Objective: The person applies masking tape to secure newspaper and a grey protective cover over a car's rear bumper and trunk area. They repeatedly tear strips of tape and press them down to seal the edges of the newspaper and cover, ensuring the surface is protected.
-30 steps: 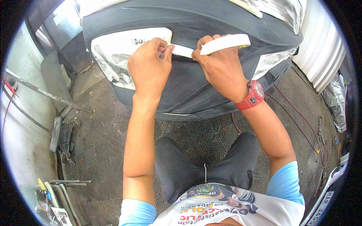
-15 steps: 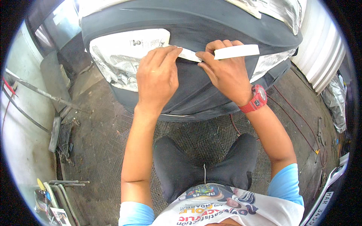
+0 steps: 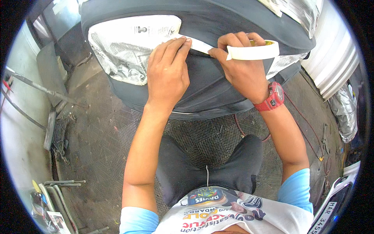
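Observation:
A dark grey car bumper (image 3: 128, 102) curves across the upper middle, with a newspaper-covered patch (image 3: 113, 43) on its left part. My left hand (image 3: 169, 76) lies at that patch's right edge, its fingers stretched out and pressing a white tape strip (image 3: 200, 46) down; its thumb is hidden. To the right, my right hand (image 3: 245, 70) is closed on a roll of masking tape (image 3: 255, 53), which hangs around its fingers. My right thumb and index finger meet the strip's other end. The strip runs taut between both hands over the dark surface.
More newspaper (image 3: 277, 66) covers the bumper's right part. A red hose (image 3: 304, 121) trails over the ridged floor mat (image 3: 117, 136). White corrugated panels (image 3: 335, 50) stand at right; a metal bar (image 3: 43, 87) and a folded metal-framed chair (image 3: 58, 199) are at left.
Both hands have shifted slightly up and right in the picture. The tape roll has turned, so its yellow inner side shows. The left fingers lie straighter along the strip.

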The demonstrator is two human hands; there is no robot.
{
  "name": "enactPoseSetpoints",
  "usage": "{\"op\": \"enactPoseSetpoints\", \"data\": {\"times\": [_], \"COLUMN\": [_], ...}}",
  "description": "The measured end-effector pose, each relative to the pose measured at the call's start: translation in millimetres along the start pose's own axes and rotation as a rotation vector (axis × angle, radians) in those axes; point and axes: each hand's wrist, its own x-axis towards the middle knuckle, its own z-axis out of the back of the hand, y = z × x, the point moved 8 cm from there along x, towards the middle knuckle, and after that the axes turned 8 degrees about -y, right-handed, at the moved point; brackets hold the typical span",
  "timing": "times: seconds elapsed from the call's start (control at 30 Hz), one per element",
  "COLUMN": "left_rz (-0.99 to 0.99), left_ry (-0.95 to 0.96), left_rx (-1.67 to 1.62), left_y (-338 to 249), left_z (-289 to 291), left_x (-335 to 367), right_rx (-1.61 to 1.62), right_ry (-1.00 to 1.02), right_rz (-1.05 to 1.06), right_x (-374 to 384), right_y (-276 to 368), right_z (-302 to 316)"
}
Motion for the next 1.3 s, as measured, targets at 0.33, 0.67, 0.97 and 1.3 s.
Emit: {"op": "enactPoseSetpoints", "data": {"times": [0.33, 0.67, 0.97, 1.3], "left_rz": [-0.017, 0.107, 0.254, 0.953], "left_ry": [0.173, 0.228, 0.274, 0.301], "left_rx": [0.155, 0.145, -0.262, -0.894], "left_y": [-8.1, -29.4, -54.5, -55.5], "left_z": [-10.6, -30.1, -6.7, 0.3], "left_x": [-17.5, -34.3, -44.3, -122.0], "right_rx": [0.074, 0.592, 0.707, 1.141], "right_ry": [0.047, -0.025, 0.133, 0.534], "right_rz": [-0.149, -0.713, -0.737, -0.998], "right_x": [-18.8, -94.1, -107.0, -136.1], "right_y": [6.0, 25.6, 48.7, 87.8], "right_z": [25.3, 70.0, 66.3, 33.7]}}
